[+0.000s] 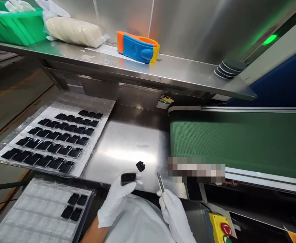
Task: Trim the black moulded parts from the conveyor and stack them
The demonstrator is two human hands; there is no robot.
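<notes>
My left hand (119, 194), in a white glove, grips a small black rectangular part (128, 179) with rounded corners. Just beyond its fingertips, a smaller black piece (140, 166) lies on the steel tabletop (127, 135). My right hand (173, 209), also gloved in white, is closed around slim tweezers (161, 184) pointing up and away from me. The tweezers' tip is apart from both black pieces.
At left, one tray (92, 145) holds rows of black parts; a nearer tray (36, 209) holds several. A green conveyor belt (239, 141) runs right. Above, a steel shelf (188, 72) carries a blue-orange tape dispenser (137, 47) and a green bin (18, 27). A yellow emergency-stop box (217, 226) sits lower right.
</notes>
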